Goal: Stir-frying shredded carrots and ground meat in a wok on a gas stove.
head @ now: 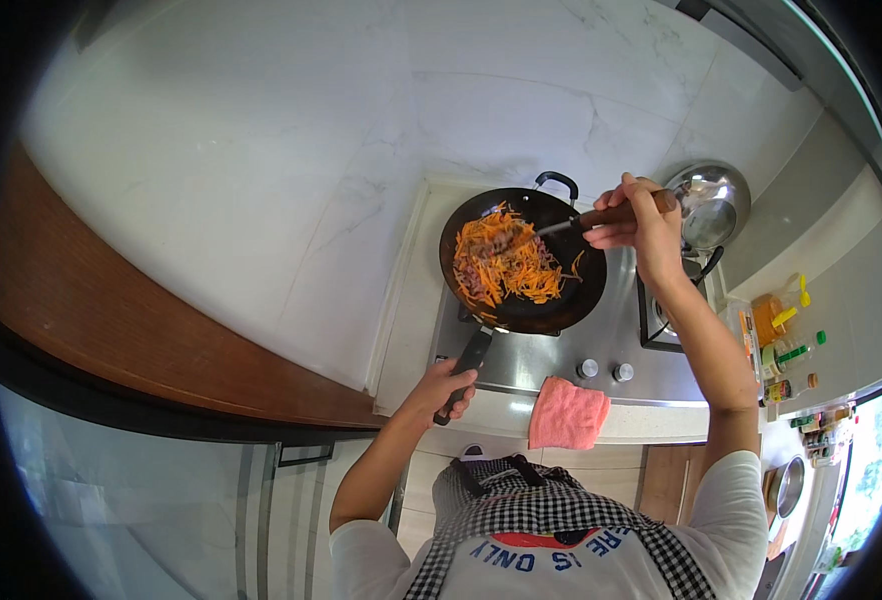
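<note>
A black wok (587,281) sits over the left part of the steel gas stove (516,367). My left hand (444,390) is closed around the wok's black long handle (473,360), at the lower left of the pan. In my right hand (639,217) is the wooden handle of a metal cooking spatula (553,229), held above the wok's right side. Its blade is blurred and partly hidden among the food. Shredded carrot (534,285) mixed with small reddish-brown pieces, seemingly meat, lies in the wok, mostly left and centre.
A folded pink cloth (568,414) lies over the counter's front edge, near two stove knobs (604,370). Behind my right hand, a shiny metal lid or pan (711,202) leans by the wall. Oil and sauce bottles (775,319) line the right side. A tiled wall (516,112) rises behind the wok.
</note>
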The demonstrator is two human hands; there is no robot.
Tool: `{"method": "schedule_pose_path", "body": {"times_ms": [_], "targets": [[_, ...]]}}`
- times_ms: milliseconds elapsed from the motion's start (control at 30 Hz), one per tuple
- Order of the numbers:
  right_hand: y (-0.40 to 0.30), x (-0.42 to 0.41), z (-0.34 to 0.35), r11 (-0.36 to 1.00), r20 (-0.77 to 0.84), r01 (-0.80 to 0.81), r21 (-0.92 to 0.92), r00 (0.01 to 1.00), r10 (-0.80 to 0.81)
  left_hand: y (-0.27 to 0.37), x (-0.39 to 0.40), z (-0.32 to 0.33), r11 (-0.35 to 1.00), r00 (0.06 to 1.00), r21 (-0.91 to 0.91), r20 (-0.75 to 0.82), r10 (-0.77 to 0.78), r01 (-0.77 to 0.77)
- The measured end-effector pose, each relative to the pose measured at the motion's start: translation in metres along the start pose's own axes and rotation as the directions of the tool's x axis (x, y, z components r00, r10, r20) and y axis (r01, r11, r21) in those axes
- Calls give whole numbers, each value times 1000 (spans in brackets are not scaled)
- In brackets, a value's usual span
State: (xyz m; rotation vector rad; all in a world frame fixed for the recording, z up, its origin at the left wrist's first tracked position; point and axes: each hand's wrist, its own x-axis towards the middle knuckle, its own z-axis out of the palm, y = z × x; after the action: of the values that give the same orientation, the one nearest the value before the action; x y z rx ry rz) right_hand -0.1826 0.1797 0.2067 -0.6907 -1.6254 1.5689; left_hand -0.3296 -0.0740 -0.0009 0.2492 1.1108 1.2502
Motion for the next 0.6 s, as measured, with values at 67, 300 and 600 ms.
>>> {"method": "schedule_pose_path", "body": {"times_ms": [67, 300, 600], "targets": [[21, 4, 1, 993, 1, 73, 90, 997, -73, 2, 1, 4, 1000, 1000, 3, -7, -11, 11], [19, -13, -48, 987, 164, 54, -150, 986, -29, 1, 0, -1, 1000, 1000, 4, -13, 5, -5], [46, -15, -114, 983, 96, 11, -184, 995, 7, 0, -2, 1, 1000, 1000, 28, 3, -3, 3]]}}
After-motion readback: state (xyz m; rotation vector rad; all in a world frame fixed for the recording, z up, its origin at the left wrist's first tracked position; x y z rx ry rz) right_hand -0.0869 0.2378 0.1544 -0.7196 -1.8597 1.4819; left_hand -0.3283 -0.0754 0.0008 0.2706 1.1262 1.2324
